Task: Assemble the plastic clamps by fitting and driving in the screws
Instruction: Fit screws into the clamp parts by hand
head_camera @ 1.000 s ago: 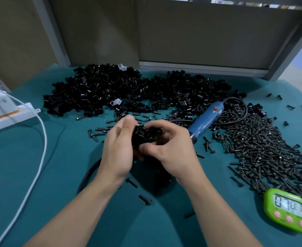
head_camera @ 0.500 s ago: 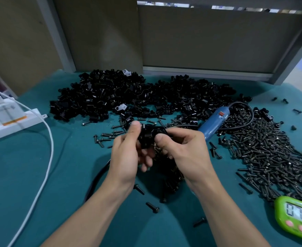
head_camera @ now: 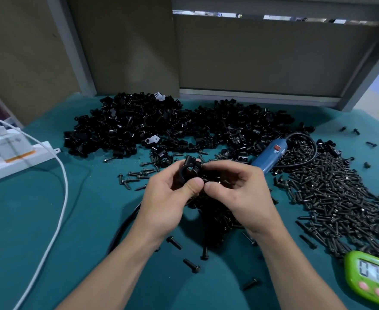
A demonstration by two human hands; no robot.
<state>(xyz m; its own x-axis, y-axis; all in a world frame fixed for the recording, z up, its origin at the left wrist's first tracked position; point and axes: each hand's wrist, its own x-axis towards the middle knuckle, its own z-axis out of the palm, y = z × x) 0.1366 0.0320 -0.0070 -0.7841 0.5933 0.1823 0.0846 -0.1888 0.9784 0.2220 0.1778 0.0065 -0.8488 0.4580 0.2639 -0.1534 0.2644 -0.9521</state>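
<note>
Apparently aligning halves: left hand [head_camera: 170,198] grips clamp [head_camera: 186,164], right hand [head_camera: 235,189] pinches its side, both just left of driver [head_camera: 271,154], lying handy for screws [head_camera: 331,198].

Setting: small-parts assembly station, probably a factory workshop.
Teal surface [head_camera: 27,220] heaped with black clamps [head_camera: 139,126] and screws [head_camera: 340,198]; blue powered screwdriver [head_camera: 271,155]; green timer [head_camera: 371,278].

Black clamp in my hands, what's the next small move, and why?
Likely seat a screw from the screw pile in the black clamp with the right hand while the left hand steadies it. Both hands pinch it, no screw head shows on it, and the blue electric screwdriver lies untouched behind the right hand, so driving seems premature.
</note>
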